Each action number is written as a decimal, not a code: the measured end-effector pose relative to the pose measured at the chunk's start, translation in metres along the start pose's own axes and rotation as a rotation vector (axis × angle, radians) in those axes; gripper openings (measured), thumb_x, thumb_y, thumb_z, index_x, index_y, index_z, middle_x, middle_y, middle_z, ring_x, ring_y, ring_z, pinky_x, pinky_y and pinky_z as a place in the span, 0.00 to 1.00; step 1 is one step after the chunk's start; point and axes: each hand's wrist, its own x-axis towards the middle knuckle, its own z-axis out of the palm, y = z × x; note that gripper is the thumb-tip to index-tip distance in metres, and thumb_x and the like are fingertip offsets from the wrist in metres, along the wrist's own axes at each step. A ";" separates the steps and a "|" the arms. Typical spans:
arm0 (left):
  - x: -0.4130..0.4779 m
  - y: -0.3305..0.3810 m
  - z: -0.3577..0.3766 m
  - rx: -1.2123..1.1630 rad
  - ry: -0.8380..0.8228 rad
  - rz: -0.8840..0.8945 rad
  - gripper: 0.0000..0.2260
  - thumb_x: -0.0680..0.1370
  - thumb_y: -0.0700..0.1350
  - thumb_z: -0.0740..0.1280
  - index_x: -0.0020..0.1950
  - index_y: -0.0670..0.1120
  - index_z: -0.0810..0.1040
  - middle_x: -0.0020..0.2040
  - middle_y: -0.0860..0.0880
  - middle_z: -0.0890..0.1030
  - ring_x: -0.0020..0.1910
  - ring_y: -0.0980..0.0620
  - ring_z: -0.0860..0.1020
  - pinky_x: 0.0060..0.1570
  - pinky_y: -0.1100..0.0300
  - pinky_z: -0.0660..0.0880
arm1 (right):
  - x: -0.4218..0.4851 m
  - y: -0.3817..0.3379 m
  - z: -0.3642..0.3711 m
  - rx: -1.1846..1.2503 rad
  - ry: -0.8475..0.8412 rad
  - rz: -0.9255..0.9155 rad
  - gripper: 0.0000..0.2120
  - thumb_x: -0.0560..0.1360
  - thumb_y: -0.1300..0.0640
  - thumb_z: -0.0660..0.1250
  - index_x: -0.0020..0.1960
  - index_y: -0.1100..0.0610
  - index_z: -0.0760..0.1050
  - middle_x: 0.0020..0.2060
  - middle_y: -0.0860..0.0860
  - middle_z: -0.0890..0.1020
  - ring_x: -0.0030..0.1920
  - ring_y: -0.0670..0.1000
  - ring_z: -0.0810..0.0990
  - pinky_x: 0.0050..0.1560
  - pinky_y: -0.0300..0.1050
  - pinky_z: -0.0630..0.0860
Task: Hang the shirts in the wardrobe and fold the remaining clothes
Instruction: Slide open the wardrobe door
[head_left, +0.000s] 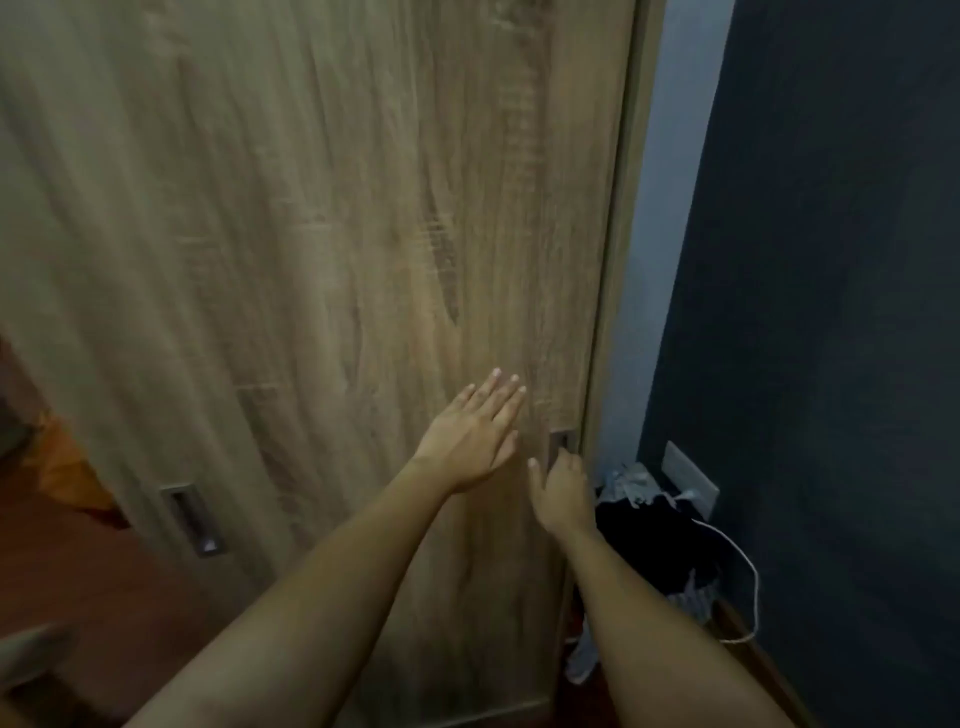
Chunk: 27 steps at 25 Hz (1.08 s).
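Head view: left hand (475, 434) is lying spread flat on the wood-grain wardrobe door (337, 234); right hand (561, 491) is curling its fingers into the recessed handle (560, 441) at the door's right edge. Dark clothes (654, 540) are lying heaped beside the wardrobe.

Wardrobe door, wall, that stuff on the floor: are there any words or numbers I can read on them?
None can be read.
Wardrobe door: only wood grain, no label.
Metal handles: no writing shows.
Wall socket: plain, and too blurred for any small marking.
Clothes pile on the floor: no print to make out.
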 end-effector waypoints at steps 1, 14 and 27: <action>0.007 0.001 0.010 0.049 -0.017 0.024 0.26 0.77 0.52 0.51 0.69 0.41 0.72 0.69 0.43 0.73 0.69 0.44 0.70 0.64 0.50 0.69 | 0.008 0.004 0.003 -0.011 -0.001 0.020 0.27 0.80 0.48 0.54 0.71 0.66 0.59 0.67 0.63 0.67 0.66 0.61 0.68 0.64 0.51 0.67; 0.048 -0.022 0.091 0.401 0.151 0.175 0.26 0.79 0.48 0.50 0.76 0.44 0.56 0.76 0.50 0.59 0.74 0.51 0.56 0.73 0.54 0.43 | 0.058 0.030 0.055 -0.087 0.159 -0.025 0.22 0.69 0.48 0.73 0.51 0.64 0.72 0.47 0.60 0.76 0.42 0.57 0.81 0.32 0.42 0.71; -0.043 -0.118 0.074 0.494 0.208 0.234 0.29 0.79 0.46 0.51 0.77 0.41 0.42 0.76 0.50 0.54 0.74 0.52 0.55 0.73 0.53 0.47 | 0.013 -0.045 0.135 -0.068 0.120 -0.073 0.22 0.72 0.44 0.68 0.54 0.61 0.70 0.52 0.58 0.75 0.49 0.54 0.78 0.43 0.46 0.78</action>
